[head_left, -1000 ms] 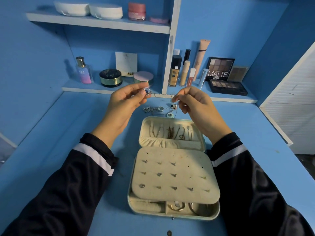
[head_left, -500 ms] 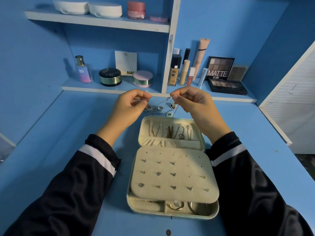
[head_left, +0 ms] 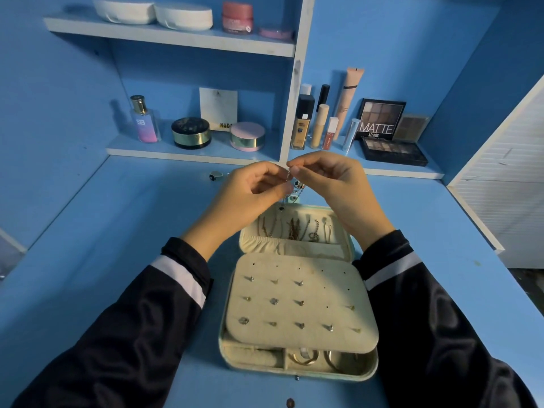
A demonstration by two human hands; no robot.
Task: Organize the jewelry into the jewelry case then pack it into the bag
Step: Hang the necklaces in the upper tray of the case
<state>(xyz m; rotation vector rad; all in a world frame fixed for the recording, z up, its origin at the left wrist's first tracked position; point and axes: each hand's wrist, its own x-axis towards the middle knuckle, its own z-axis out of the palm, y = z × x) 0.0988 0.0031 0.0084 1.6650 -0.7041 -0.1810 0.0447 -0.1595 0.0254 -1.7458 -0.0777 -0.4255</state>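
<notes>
Jewelry case (head_left: 341, 374): is lying open on the desk (head_left: 117, 231), near the front edge and a little right of the middle, with its lid tipped back towards the shelves. Studs are sitting in its cream panel (head_left: 332, 293), chains are hanging in the lid pocket, and gold rings are showing in the front compartment.
Perfume bottle (head_left: 144, 122): is standing upright at the left end of the lower shelf.
Ring (head_left: 215, 175): is lying on the desk near the back edge, just left of the left hand.
Left hand (head_left: 250, 195): is hovering above the lid, thumb and forefinger closing together on one end of the beaded chain.
Beaded chain (head_left: 294, 187): is hanging between both hands, over the lid's back edge. I cannot tell whether it is touching the lid.
Right hand (head_left: 332, 184): is pinching the chain's other end, fingertips almost meeting the left hand's, other fingers curling.
Eyeshadow palette (head_left: 379, 119): is leaning upright towards the right end of the lower shelf, marked MATTE.
</notes>
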